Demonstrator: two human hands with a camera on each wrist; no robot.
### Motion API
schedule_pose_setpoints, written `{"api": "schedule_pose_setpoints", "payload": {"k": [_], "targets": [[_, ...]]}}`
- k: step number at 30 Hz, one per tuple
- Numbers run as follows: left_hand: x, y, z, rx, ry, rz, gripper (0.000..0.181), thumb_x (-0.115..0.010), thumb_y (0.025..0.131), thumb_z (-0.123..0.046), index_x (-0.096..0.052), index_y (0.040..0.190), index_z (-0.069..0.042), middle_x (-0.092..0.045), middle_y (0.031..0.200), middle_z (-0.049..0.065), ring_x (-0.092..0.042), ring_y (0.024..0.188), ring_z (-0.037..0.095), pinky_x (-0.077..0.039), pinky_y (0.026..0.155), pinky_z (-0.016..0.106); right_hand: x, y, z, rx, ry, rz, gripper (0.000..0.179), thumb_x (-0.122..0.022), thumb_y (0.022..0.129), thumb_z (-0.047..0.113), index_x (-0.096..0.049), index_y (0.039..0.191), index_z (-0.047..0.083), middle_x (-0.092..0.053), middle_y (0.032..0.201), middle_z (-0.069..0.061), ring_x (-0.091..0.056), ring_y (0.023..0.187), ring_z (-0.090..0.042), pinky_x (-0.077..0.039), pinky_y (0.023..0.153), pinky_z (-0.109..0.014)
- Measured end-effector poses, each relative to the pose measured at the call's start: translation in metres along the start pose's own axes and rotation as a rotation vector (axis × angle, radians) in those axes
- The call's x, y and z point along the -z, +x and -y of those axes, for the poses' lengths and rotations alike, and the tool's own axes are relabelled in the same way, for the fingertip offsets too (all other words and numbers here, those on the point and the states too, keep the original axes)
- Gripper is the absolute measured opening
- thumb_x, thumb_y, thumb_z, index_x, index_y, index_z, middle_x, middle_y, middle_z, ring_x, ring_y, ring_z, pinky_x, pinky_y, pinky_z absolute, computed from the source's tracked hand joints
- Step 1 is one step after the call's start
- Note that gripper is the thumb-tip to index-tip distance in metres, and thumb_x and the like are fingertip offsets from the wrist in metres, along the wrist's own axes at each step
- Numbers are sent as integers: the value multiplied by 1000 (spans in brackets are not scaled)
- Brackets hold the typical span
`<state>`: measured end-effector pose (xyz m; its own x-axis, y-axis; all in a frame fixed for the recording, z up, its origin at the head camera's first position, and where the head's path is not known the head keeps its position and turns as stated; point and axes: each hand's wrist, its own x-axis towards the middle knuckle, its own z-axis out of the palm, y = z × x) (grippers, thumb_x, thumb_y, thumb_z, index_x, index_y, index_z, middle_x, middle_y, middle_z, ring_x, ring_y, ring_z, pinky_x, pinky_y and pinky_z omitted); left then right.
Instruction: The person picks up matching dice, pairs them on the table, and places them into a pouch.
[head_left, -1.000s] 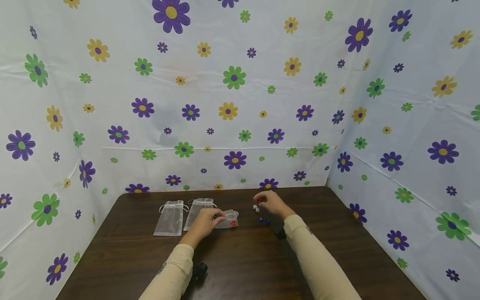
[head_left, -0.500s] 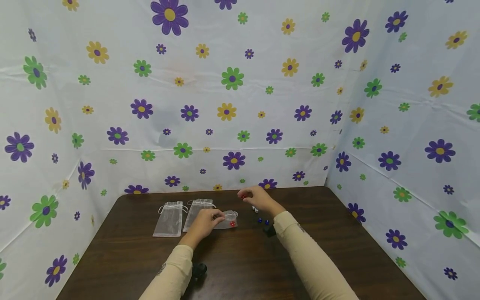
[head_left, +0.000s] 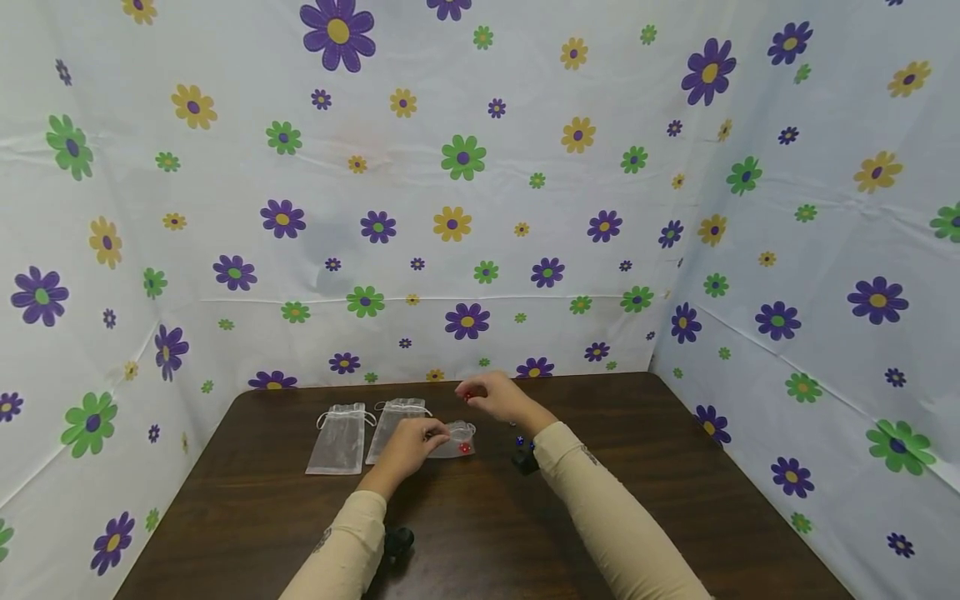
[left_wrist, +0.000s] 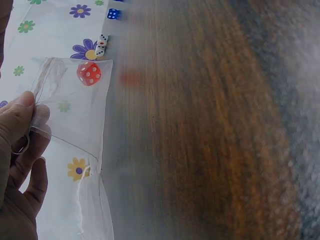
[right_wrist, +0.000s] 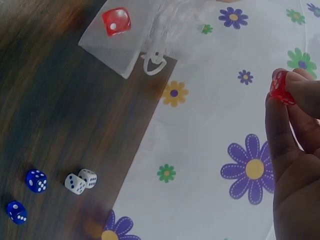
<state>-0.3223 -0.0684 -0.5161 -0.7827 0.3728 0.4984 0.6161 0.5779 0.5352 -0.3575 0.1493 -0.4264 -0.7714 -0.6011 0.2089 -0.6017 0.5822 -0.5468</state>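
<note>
My left hand (head_left: 407, 448) pinches the edge of a sheer white drawstring pouch (left_wrist: 75, 115) between thumb and fingers. Inside that pouch shows one red die (left_wrist: 89, 73) with white dots. Above and just right of the pouch is my right hand (head_left: 498, 397), thumb and fingertips pinching a second red die (right_wrist: 281, 87). A white drawstring loop (right_wrist: 155, 65) sticks out at the pouch's mouth in the right wrist view. Two white dice (right_wrist: 80, 181) lie touching on the table, with two blue dice (right_wrist: 36, 180) close by.
Two more sheer pouches, one at far left (head_left: 337, 442) and one beside it (head_left: 393, 421), lie flat on the dark wooden table (head_left: 465, 533). Behind the table hangs a white flowered cloth (head_left: 465, 217), which also lines both sides.
My right hand has moved left from beside the white dice toward the pouch, carrying the red die. The left hand has stayed in place on the pouch.
</note>
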Motion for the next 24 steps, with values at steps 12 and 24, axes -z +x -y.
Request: {"api": "schedule_pose_setpoints", "payload": {"k": [12,24], "targets": [[-2,-1,2,-28,4,-17,2,-78,88,-10,-77,89,-9,-74,86,-3,-68,78,13,-56,72,35,-9,1,5,36,-40,40,22,-64,98,-1,-72,118,2,-72,113,-11,-67,105,-21,-54,92,-35],[-2,0,4,-70,22,-21,6,-80,86,-11,-77,88,-6,-75,85,-2,-69,79,14,-56,74,33,-18,-1,1,18,-47,32,25,-62,98,-3,-71,120,5,-72,119,-9,-66,113,-23,-52,97,-35]]}}
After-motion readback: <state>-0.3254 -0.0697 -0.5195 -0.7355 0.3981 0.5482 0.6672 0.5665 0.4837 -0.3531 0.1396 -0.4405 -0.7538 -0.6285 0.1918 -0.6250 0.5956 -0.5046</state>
